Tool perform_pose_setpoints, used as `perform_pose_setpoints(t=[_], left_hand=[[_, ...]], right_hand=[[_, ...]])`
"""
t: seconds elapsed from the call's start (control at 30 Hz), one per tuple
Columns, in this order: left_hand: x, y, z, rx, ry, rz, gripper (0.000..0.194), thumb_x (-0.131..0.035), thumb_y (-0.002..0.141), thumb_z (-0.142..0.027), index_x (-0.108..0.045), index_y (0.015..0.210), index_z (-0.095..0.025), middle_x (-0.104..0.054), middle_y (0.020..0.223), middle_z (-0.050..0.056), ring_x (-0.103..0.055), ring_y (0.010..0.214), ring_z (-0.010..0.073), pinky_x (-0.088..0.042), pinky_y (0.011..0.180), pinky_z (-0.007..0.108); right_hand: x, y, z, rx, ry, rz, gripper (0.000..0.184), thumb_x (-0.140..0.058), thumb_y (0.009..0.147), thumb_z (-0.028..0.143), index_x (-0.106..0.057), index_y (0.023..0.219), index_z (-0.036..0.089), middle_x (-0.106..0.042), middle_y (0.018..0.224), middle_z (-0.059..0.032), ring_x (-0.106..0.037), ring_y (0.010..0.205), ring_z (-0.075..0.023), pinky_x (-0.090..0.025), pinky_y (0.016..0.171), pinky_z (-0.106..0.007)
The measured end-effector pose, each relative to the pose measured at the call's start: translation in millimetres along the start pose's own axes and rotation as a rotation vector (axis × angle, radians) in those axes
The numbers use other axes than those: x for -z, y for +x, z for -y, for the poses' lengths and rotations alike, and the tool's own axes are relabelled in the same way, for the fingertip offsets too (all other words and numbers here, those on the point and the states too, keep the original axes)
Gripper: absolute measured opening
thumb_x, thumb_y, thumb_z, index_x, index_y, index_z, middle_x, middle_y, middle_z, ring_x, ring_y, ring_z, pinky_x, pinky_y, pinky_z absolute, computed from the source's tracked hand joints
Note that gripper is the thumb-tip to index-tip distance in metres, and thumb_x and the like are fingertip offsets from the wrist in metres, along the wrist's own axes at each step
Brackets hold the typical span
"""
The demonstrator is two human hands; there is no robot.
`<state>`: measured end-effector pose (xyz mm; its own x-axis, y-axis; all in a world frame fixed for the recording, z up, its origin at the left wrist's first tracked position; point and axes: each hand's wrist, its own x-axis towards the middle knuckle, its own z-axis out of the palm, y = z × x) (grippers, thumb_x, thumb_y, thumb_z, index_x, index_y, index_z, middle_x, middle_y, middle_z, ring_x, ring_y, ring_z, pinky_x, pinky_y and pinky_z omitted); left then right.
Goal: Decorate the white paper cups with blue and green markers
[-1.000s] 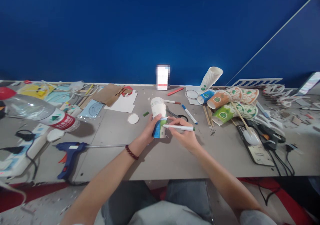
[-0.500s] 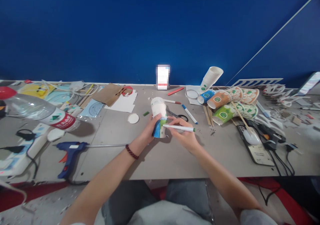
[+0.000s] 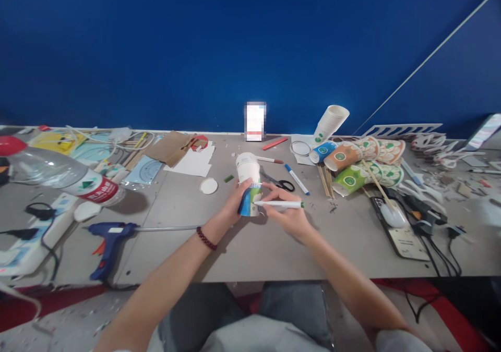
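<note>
My left hand (image 3: 234, 202) wraps around the left side of a paper cup (image 3: 246, 203) with a blue and green pattern. White paper cups (image 3: 248, 165) stand at its upper end, joined or stacked with it. A white marker (image 3: 284, 204) with a green end is pinched in my right hand (image 3: 289, 215), lying nearly level. Its tip touches or almost touches the cup's front; I cannot tell which. Beyond my right hand lie black scissors (image 3: 287, 185) and a blue-capped marker (image 3: 296, 179). A white disc (image 3: 209, 186) lies left of the cup.
On the left are a glue gun (image 3: 111, 237) with its glue stick, a large bottle (image 3: 84, 182) and a power strip (image 3: 43, 234). Patterned cup stacks (image 3: 348, 177), wooden sticks (image 3: 324, 181) and a phone (image 3: 401, 234) with a mouse on it occupy the right. A lit phone (image 3: 254, 120) leans on the wall.
The marker has tilted a little closer to level, its tip shifting slightly down and left on the cup. My left hand and the cup have hardly moved.
</note>
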<state>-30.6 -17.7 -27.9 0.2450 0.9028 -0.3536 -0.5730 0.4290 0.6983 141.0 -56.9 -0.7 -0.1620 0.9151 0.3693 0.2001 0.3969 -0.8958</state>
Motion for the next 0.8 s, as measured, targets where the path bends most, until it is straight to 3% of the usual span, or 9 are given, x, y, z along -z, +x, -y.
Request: perform_pose_setpoints(t=[0.27, 0.5, 0.7, 0.8], left_hand=[[-0.2, -1.3, -0.6, -0.038, 0.046, -0.017, 0.053, -0.085, 0.076, -0.050, -0.064, 0.112, -0.018, -0.073, 0.088, 0.006, -0.072, 0.074, 0.0206, -0.056, 0.068, 0.032], [2.0, 2.7, 1.0, -0.054, 0.054, -0.051, 0.052, -0.083, 0.077, -0.049, -0.063, 0.113, -0.017, -0.072, 0.086, 0.004, -0.071, 0.073, 0.0181, -0.056, 0.068, 0.030], [0.7, 0.2, -0.8, -0.029, 0.033, -0.007, 0.053, -0.084, 0.077, -0.049, -0.063, 0.112, -0.016, -0.073, 0.088, 0.007, -0.072, 0.074, 0.0195, -0.057, 0.068, 0.030], [-1.4, -0.8, -2.1, -0.038, 0.043, -0.037, 0.052, -0.084, 0.076, -0.048, -0.063, 0.111, -0.016, -0.073, 0.086, 0.006, -0.072, 0.072, 0.0191, -0.057, 0.065, 0.030]], right_hand=[[-0.9, 0.2, 2.0, -0.021, 0.004, -0.004, 0.003, -0.073, 0.081, 0.024, -0.070, 0.079, 0.026, -0.082, 0.092, -0.0076, -0.069, 0.128, -0.0351, -0.057, 0.102, -0.050], [-1.0, 0.1, 5.1, -0.014, 0.002, 0.066, 0.007, -0.075, 0.079, 0.026, -0.070, 0.075, 0.027, -0.079, 0.081, -0.0053, -0.065, 0.134, -0.0356, -0.057, 0.105, -0.050], [-1.3, 0.5, 3.4, -0.010, -0.021, 0.023, 0.004, -0.073, 0.081, 0.023, -0.070, 0.080, 0.026, -0.081, 0.092, -0.0071, -0.067, 0.131, -0.0347, -0.057, 0.105, -0.050], [-0.4, 0.3, 4.4, 0.014, -0.026, 0.055, 0.006, -0.073, 0.080, 0.022, -0.070, 0.078, 0.026, -0.080, 0.085, -0.0062, -0.066, 0.132, -0.0352, -0.056, 0.106, -0.051]])
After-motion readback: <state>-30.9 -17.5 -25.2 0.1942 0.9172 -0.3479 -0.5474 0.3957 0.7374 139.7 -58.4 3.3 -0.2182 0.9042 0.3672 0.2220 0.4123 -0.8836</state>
